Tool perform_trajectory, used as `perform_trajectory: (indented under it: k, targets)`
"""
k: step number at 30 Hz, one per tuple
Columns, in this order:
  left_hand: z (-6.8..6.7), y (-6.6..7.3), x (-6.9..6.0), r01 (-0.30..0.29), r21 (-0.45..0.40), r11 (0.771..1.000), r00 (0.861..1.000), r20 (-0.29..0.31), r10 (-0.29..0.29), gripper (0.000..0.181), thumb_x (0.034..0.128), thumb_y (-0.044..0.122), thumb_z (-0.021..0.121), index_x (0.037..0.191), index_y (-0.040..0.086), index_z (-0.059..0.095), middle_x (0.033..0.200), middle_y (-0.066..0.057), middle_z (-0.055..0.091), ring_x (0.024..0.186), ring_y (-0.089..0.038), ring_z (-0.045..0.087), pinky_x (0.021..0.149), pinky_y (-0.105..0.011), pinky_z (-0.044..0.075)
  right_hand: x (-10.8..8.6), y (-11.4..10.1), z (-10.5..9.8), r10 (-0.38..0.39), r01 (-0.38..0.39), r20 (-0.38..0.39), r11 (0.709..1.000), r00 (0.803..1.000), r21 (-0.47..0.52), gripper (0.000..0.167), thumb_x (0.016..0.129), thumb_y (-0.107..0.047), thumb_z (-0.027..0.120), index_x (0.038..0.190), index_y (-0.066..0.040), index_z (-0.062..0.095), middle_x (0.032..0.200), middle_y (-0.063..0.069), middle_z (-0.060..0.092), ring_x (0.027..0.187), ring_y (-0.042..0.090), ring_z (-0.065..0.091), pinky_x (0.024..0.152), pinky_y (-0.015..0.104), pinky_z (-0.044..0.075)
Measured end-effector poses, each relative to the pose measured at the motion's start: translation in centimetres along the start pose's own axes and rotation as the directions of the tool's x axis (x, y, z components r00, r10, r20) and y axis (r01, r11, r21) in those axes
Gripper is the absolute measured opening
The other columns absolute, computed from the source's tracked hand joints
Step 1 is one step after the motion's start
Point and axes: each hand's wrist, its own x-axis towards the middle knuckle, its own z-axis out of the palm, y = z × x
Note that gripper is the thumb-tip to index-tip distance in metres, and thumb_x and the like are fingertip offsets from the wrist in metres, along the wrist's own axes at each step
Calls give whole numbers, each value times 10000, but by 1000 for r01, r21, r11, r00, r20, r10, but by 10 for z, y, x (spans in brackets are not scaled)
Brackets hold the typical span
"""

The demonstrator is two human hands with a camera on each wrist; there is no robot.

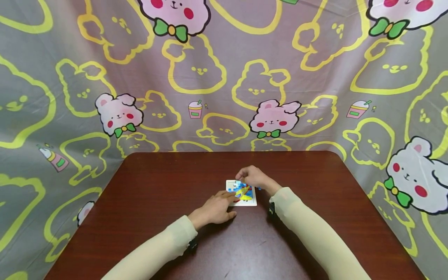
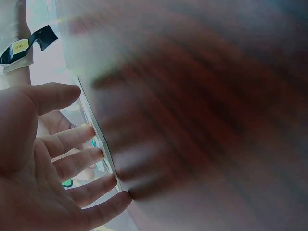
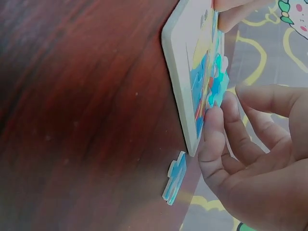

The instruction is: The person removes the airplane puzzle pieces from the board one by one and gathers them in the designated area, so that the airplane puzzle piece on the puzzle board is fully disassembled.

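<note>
A dark reddish-brown counter [image 1: 168, 175] with rounded far corners is seen, and light is reflected by its near part. On it, a puzzle board [image 1: 250, 203] with a white rim is laid flat. Near the board's edge, a loose blue puzzle piece [image 3: 175, 179] is placed.

reddish-brown table [image 1: 168, 175] before a grey bunny-print cloth [image 1: 224, 103]

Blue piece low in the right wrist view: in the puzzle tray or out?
Out. The blue piece lies on the table, outside the puzzle tray.
</note>
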Motion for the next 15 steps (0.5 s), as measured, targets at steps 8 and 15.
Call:
perform_trajectory:
  k: [8,15]
  targets:
    - [0,0,-1,7,-11,1000,1000,12,-7,487,915,342,683,1369,177,615,1509,-79,515,1406,-326,450,1022,-576,474,2,5,3,22,-22,-18,1000,1000,14,156,896,-21,638,982,-96,745,950,38,747,804,123,655,706,270,538]
    - [0,0,-1,7,-2,1000,1000,14,-7,490,911,350,685,1369,190,617,1507,-73,517,1402,-325,454,1024,-571,475,3,8,4,56,-56,-33,998,998,12,122,909,-62,658,974,-115,747,950,30,742,822,139,669,742,307,551]
